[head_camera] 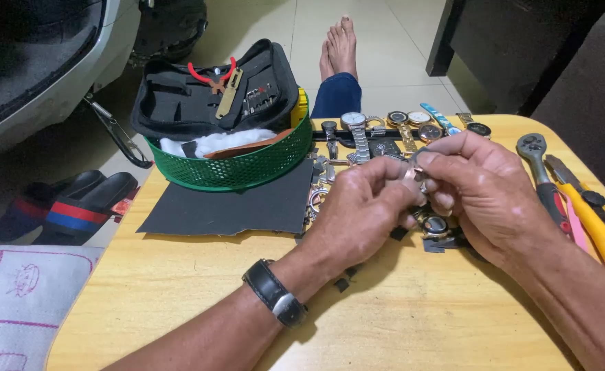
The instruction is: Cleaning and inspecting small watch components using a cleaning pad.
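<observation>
Both hands met above the round pale wooden counter (178, 288), pinching one small metallic piece (414, 173) between them. The left hand (361, 209) had its grip closed on it with thumb and forefinger; the right hand (477, 185) had its fingertips curled shut over the same piece from the other side. Most of the piece was hidden by the fingers, so its kind could not be made out.

Just below the grip lay a dark round watch case (435, 225) among small black scraps, partly covered by the right palm. Beyond the grip, a row of wristwatches (385, 127) rested on a black strip. To the left of the grip sat a dark sheet of abrasive paper (233, 206) under a green perforated plastic basket (237, 168) carrying an open black tool case (213, 93). To the right lay a chrome ratchet wrench (539, 165) and a yellow utility knife (601, 237), cut off by the edge.
</observation>
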